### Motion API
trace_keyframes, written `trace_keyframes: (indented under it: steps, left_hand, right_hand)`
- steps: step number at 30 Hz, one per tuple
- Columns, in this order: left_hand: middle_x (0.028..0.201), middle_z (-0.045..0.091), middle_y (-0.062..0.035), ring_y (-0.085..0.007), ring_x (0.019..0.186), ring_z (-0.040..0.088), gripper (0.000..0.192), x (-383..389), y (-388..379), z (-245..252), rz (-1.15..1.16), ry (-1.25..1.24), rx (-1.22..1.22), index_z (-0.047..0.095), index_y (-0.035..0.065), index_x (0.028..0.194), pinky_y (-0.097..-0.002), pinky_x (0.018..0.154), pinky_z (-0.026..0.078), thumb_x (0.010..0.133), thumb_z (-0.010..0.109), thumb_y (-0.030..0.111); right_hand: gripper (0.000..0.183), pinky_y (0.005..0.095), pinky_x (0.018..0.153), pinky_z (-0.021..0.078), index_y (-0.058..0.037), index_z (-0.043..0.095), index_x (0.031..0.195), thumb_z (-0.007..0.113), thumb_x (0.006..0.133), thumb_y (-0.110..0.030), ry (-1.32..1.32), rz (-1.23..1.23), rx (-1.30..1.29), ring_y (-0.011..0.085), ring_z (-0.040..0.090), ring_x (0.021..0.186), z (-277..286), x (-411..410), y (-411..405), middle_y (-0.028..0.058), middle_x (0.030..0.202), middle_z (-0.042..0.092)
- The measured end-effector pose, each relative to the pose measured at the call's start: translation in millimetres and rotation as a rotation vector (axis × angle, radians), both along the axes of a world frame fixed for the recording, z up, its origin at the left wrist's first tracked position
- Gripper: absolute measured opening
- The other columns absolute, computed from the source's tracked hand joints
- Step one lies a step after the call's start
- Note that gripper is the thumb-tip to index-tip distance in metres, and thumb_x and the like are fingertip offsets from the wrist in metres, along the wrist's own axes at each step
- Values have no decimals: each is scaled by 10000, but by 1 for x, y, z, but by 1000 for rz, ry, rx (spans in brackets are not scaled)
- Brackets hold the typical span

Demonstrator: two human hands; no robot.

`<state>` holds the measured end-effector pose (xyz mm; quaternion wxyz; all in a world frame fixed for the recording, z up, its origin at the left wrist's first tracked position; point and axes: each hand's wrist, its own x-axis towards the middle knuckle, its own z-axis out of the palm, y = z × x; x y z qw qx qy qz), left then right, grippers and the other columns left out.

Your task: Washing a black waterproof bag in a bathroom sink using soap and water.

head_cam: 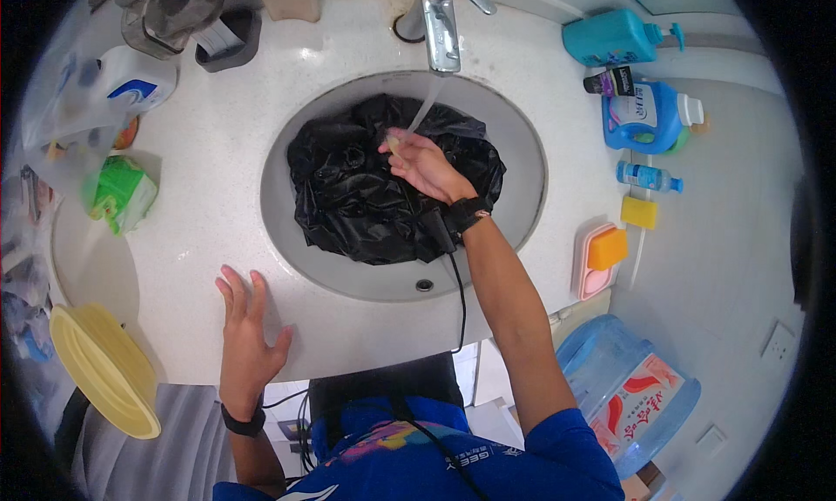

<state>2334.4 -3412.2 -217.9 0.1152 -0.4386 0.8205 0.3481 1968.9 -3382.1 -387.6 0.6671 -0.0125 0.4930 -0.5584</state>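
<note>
Water runs from the chrome faucet towards my right hand. This hand is over the sink, its fingers curled around a small pale piece that looks like a sliver of soap. Below it, crumpled black fabric with a slight sheen fills most of the oval sink. My left hand is over the front of the white countertop, left of the sink, fingers spread and holding nothing. Each wrist wears a black band, and a cable hangs from the right one.
On the right are a teal pump bottle, a blue detergent jug, a yellow sponge and an orange soap bar on a pink dish. A yellow basin leans at the left edge. A large water bottle stands lower right.
</note>
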Motion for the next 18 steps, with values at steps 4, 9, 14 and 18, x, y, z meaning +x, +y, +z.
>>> trace_keyframes:
  steps: [4,9,14,18]
  left_hand:
    - [1529,70,-404,-590,1408,97,856,0,-1,1,-1,8,2,347,-20,1460,-501,1148,261,706,740,77]
    - [1527,86,-404,-594,1404,103,849,-1,-1,-1,4,14,-3,356,-29,1453,-503,1143,268,707,742,92]
    - [1531,88,-399,-595,1403,104,846,1,-1,-2,8,30,-5,360,-26,1453,-506,1142,269,708,742,97]
    - [1535,82,-395,-594,1404,104,844,3,-1,-3,7,25,-11,363,-20,1454,-513,1142,270,712,745,103]
  right_hand:
    - [314,257,620,411,-30,473,1304,522,1008,-122,0,2,-8,101,459,710,-2,3,0,64,984,574]
    - [190,232,575,372,-36,505,1182,516,1002,-97,44,15,-49,96,437,692,-12,1,0,40,924,525]
    - [224,230,563,363,-30,489,1204,486,981,-42,78,33,-60,98,427,678,-13,4,0,59,927,525]
    - [267,238,562,359,-28,461,1226,474,959,-22,91,16,-5,102,422,674,-10,6,-1,68,920,521]
